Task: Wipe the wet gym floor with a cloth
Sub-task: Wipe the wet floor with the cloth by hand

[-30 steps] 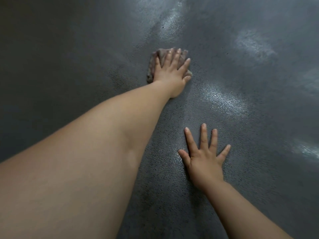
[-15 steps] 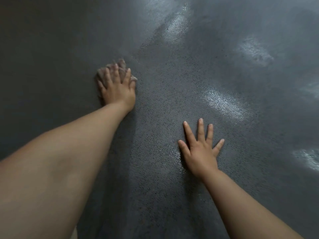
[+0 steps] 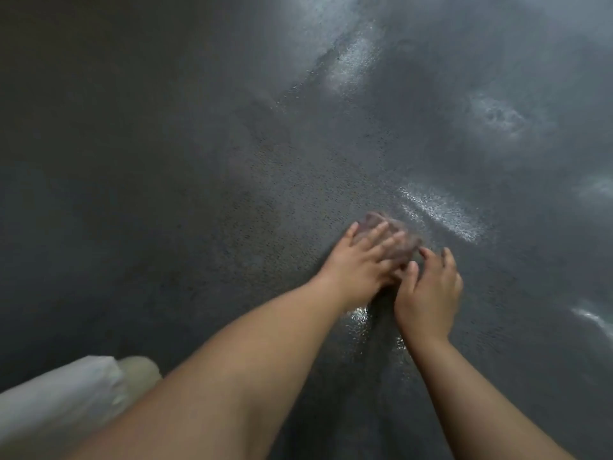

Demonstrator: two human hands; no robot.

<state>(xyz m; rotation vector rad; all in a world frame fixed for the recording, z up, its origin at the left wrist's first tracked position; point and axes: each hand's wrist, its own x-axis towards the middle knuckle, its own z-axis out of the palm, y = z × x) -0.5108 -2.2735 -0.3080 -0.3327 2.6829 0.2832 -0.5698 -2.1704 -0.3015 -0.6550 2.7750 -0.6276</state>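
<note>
We look down at a dark grey gym floor (image 3: 199,161) with a fine speckled texture. Pale, shiny wet patches catch the light toward the upper right and the right edge, and a small gleam of water sits between our two forearms.

Near the middle of the view, a little to the right, our left hand (image 3: 361,260) lies flat on top of a small brownish cloth (image 3: 403,242). The fingers are stretched forward and spread over it, pressing it onto the floor rather than curling round it. The cloth is blurred, and only its far edge and right side show past the fingertips.

Our right hand (image 3: 431,290) sits just beside the left, on its right, touching or nearly touching it. Its fingers are bent, with the tips pointing at the cloth's near edge. We cannot tell whether they pinch the cloth or only rest on the floor.

In the lower left corner a pale, blurred piece of clothing (image 3: 66,393) shows over a bent knee.
</note>
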